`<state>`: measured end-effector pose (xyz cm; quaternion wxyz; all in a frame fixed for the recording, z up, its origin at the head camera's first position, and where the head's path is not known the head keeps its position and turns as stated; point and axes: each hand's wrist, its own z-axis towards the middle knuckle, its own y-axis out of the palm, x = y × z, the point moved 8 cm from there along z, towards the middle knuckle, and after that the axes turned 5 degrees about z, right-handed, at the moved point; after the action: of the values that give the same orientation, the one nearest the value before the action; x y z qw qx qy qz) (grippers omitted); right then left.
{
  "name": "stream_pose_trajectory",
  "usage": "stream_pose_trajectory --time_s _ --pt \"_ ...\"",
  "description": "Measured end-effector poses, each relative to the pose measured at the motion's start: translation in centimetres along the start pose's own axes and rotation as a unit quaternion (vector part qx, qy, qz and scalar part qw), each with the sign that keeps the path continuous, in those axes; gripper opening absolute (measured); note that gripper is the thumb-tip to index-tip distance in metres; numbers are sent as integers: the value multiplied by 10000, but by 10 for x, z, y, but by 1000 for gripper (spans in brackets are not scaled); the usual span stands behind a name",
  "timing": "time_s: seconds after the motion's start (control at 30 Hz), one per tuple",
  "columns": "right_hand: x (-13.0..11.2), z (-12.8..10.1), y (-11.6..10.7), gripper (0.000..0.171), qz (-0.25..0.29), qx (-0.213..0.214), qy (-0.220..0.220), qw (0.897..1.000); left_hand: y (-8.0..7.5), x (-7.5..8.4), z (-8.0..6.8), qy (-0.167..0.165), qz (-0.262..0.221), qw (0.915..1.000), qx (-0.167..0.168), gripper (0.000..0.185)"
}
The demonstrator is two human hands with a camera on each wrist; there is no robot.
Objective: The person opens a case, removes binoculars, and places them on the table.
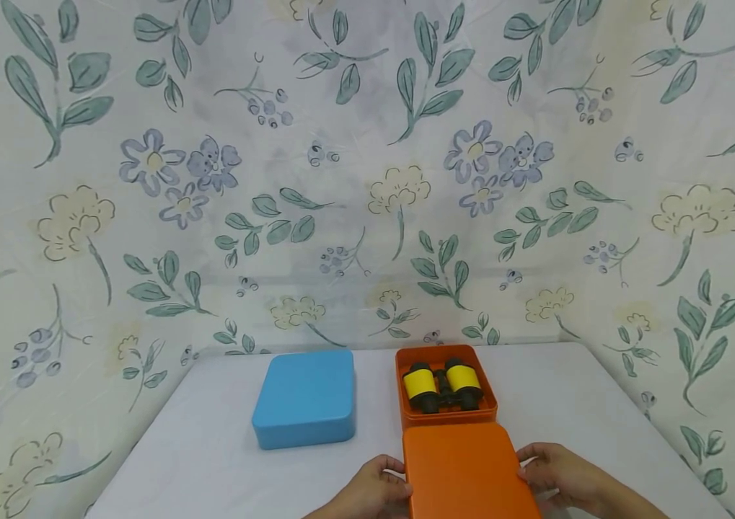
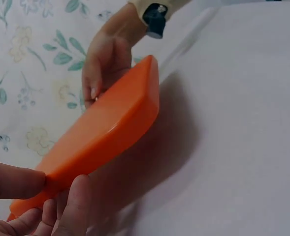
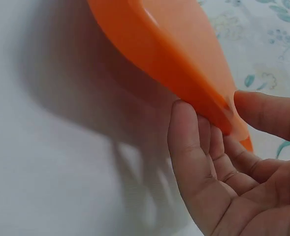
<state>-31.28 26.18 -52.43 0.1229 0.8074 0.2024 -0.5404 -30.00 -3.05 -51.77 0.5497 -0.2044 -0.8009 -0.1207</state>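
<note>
The orange lid [image 1: 467, 468] is held at its two side edges: the left hand [image 1: 373, 490] pinches the left edge between thumb and curled fingers [image 2: 71, 206], and the right hand [image 1: 562, 476] pinches the right edge in the same way, thumb above and fingers [image 3: 194, 147] below. In the wrist views the lid is seen lifted clear of the white table [image 1: 211, 447], tilted, with its shadow cast beneath it. It is held just in front of the orange box [image 1: 446, 414], at the near edge of the table.

For the lid to be handled well, it is judged that an even grip on both edges should be kept, so that the lid stays level and square to the box rim; a lopsided tilt would probably let one corner catch on the rim.

The orange box stands open, and a pair of toy binoculars [image 1: 443, 386] with yellow barrels and black ends lies inside it. To its left, apart from it, a blue box [image 1: 305, 396] sits with its lid on; its contents cannot be seen.
</note>
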Motion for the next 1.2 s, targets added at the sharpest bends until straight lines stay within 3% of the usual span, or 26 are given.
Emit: stream_pose_trajectory --time_s 0.07,0.37,0.53,0.7,0.9,1.03,1.2 --pt "5 0 0 52 7 -62 52 10000 1 -3 1 17 163 9998 59 19" --pt "1 -10 15 39 -296 428 -32 9986 4 -8 1 114 556 9981 255 19" --pt "2 -8 16 38 -553 534 28 9970 5 -6 0 245 1025 9937 386 22" --pt "1 -8 15 30 -945 1043 141 9899 8 -1 -1 256 1402 9889 426 22" --pt "-1 -6 16 23 -1473 1288 286 9803 8 1 -2 79 1691 9847 418 22" --pt "-2 -7 18 24 -1772 1368 450 9736 4 -7 7 -59 1796 9833 295 23" --pt "-2 -9 20 29 -2099 1440 546 9655 -4 -31 30 -258 2059 9777 318 28"
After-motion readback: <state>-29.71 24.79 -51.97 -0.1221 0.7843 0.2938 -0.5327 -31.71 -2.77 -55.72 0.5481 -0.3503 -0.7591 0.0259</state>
